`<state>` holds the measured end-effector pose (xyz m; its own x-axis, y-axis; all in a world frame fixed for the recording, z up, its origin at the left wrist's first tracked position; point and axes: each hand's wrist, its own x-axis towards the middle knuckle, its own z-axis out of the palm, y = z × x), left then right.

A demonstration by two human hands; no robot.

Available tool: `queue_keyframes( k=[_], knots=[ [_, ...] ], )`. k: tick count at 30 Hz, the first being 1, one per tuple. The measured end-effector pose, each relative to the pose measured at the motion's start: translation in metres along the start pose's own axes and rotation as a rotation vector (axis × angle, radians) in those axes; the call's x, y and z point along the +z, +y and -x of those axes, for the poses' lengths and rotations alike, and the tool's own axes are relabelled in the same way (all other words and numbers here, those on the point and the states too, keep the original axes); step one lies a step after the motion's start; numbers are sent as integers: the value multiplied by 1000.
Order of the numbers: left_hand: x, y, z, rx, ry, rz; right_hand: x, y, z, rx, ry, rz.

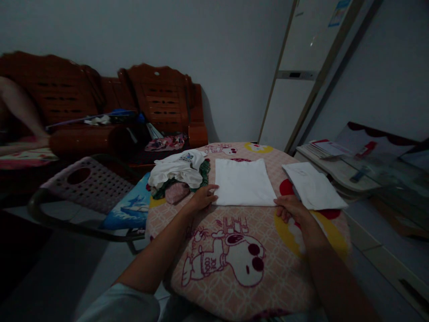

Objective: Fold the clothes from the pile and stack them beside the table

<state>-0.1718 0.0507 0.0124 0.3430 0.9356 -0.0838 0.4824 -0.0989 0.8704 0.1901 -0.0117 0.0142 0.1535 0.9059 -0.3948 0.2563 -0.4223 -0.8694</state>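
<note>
A white folded cloth (243, 183) lies flat on the pink patterned table cover (281, 277). My left hand (203, 198) pinches its near left corner, thumb and fingers at the edge. At the near right corner, my right hand (291, 208) grips the cloth between thumb and fingers. Another folded white cloth (315, 185) rests just beyond my right hand. To the left sits a loose pile with a crumpled white garment (177, 169), a green piece beneath it and a pink bundle (177, 192) in front.
A woven-back chair (90, 183) with a blue cushion (130, 208) stands left of the table. Behind are wooden seats (157, 96) with a person's bare limbs (25, 107) at far left. A tall white cabinet unit (295, 98) and a side table with papers (323, 150) are right.
</note>
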Motion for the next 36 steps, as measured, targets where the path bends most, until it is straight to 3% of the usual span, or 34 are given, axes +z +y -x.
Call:
queue_keyframes(
  k=[3, 8, 10, 13, 15, 17, 19, 23, 28, 32, 36],
  knots=[
    [6, 4, -3, 69, 125, -312, 3, 0, -2, -47, 105, 108],
    [8, 11, 0, 87, 123, -643, 5, 1, -6, -112, 279, 417],
    [6, 14, -1, 113, 148, -707, 5, -2, -7, -216, 399, 532],
    [10, 24, -14, 285, 189, -698, 12, -7, -8, -480, 592, 691],
    [18, 32, -28, 411, 155, -637, 23, -9, -11, -703, 590, 741],
    [28, 39, -44, 501, 73, -602, 37, -7, -18, -889, 488, 756],
    [38, 40, -58, 519, 8, -633, 50, 0, -27, -954, 360, 787],
    [47, 20, -72, 413, -52, -786, 58, 21, -40, -866, 215, 868],
    [42, -1, -82, 371, -30, -774, 51, 29, -41, -863, 204, 782],
    [30, -7, -113, 243, 134, -742, 42, 9, -48, -803, 221, 601],
    [13, -9, -154, 46, 268, -672, 29, -27, -75, -525, 276, 280]
  ],
)
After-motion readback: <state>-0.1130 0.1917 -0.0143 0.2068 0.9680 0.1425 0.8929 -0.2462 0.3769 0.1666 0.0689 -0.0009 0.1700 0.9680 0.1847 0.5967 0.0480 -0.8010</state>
